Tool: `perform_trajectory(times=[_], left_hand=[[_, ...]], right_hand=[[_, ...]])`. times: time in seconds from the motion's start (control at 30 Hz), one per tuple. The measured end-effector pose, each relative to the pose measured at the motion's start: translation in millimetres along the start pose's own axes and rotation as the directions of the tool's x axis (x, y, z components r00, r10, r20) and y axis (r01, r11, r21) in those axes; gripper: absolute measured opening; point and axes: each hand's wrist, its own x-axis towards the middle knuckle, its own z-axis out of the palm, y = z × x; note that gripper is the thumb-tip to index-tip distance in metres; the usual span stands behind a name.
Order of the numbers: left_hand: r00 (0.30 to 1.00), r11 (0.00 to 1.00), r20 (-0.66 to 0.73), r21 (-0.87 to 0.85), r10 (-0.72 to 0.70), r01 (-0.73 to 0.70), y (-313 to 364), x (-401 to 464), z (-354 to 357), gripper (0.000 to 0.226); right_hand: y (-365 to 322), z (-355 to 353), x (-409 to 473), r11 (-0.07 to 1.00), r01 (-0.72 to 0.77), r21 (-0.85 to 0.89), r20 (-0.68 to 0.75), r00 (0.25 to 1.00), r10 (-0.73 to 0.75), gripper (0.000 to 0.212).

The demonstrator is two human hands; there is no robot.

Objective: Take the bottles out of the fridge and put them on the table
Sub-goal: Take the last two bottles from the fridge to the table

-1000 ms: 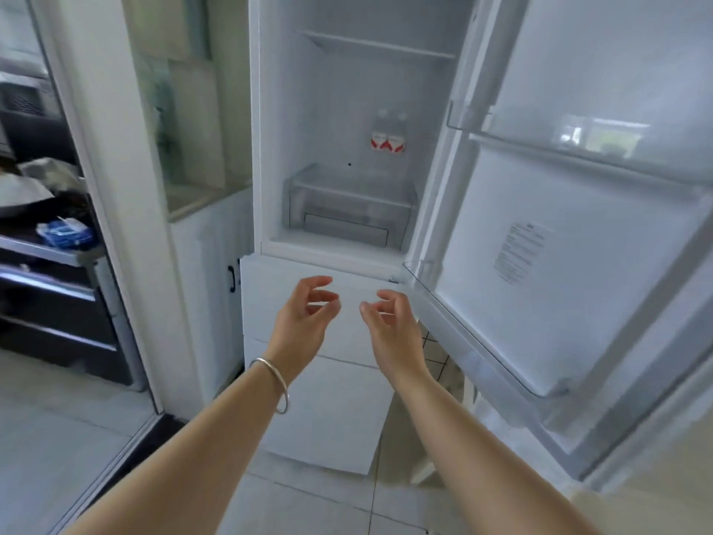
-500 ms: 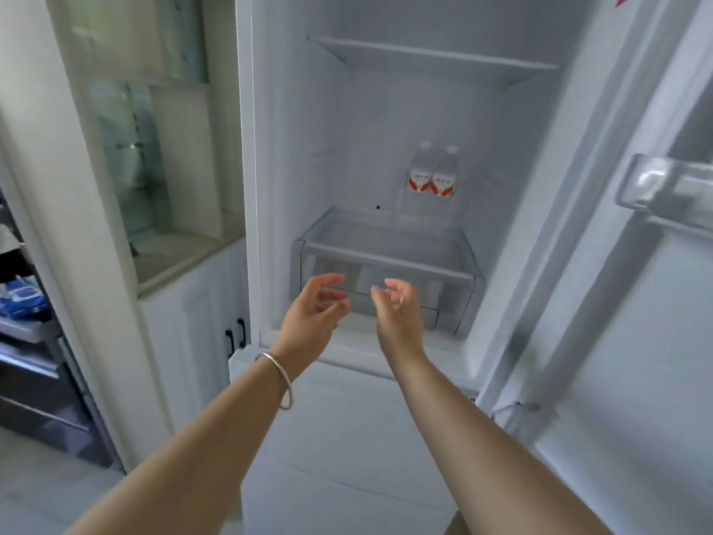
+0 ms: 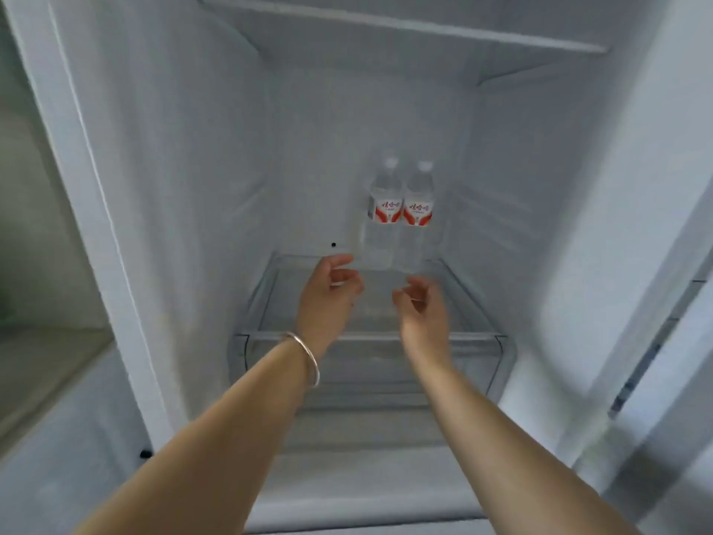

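Bare forearms, silver bangle on L wrist

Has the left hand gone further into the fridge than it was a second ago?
Yes. The left hand was below the clear drawer; now it reaches past the drawer's front edge, toward the bottles.

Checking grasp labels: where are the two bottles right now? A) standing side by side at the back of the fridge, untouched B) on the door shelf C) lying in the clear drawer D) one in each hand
A: the two bottles stand upright side by side at the back, while the left hand and right hand reach toward them, holding nothing.
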Motion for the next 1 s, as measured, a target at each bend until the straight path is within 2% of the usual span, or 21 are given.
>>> perform_trajectory(times=[0.17, 0.27, 0.33, 0.43, 0.57, 0.63, 0.77, 0.9, 1.0], left_hand=[[0.997, 0.999, 0.074, 0.039, -0.021, 0.018, -9.5, 60.3, 20.2, 0.027], [0.998, 0.997, 0.066, 0.076, 0.0, -0.005, -13.2, 94.5, 26.7, 0.033], [0.999, 0.994, 0.052, 0.111, 0.0, -0.006, -18.8, 113.2, 31.1, 0.039], [1.0, 0.983, 0.012, 0.183, 0.024, -0.025, -29.7, 143.5, 36.1, 0.053], [0.998, 0.971, 0.009, 0.23, 0.058, -0.059, -43.8, 176.8, 42.1, 0.068], [0.997, 0.967, 0.002, 0.244, 0.073, -0.071, -49.3, 189.1, 48.0, 0.073], [0.997, 0.975, -0.009, 0.208, 0.081, -0.078, -59.1, 213.9, 61.3, 0.081], [0.998, 0.985, 0.024, 0.162, 0.054, -0.057, -72.9, 231.0, 78.7, 0.083], [0.999, 0.991, 0.034, 0.126, 0.034, -0.038, -87.3, 241.9, 85.9, 0.091]], right_hand=[[12.6, -3.0, 68.0, 1.0, 0.002, 0.023, -0.054, 0.999, -0.001, 0.027], [17.9, -6.2, 116.7, 0.999, -0.051, -0.001, -0.071, 0.996, 0.051, 0.038], [27.1, -7.0, 145.7, 0.996, -0.084, -0.01, -0.034, 0.996, 0.084, 0.047], [39.8, -2.9, 179.3, 0.997, -0.022, -0.078, 0.08, 0.996, 0.028, 0.065], [52.0, 5.6, 214.1, 0.998, 0.008, -0.062, 0.04, 0.999, -0.005, 0.078], [57.0, 11.7, 226.8, 0.998, 0.01, -0.064, 0.045, 0.999, -0.007, 0.075], [64.5, 22.5, 243.0, 1.0, 0.014, -0.003, 0.138, 0.99, -0.013, 0.048], [75.4, 30.3, 254.2, 1.0, -0.021, 0.022, 0.129, 0.992, 0.018, 0.048], [80.1, 40.6, 255.0, 0.993, -0.02, 0.118, 0.082, 0.997, 0.01, 0.046]])
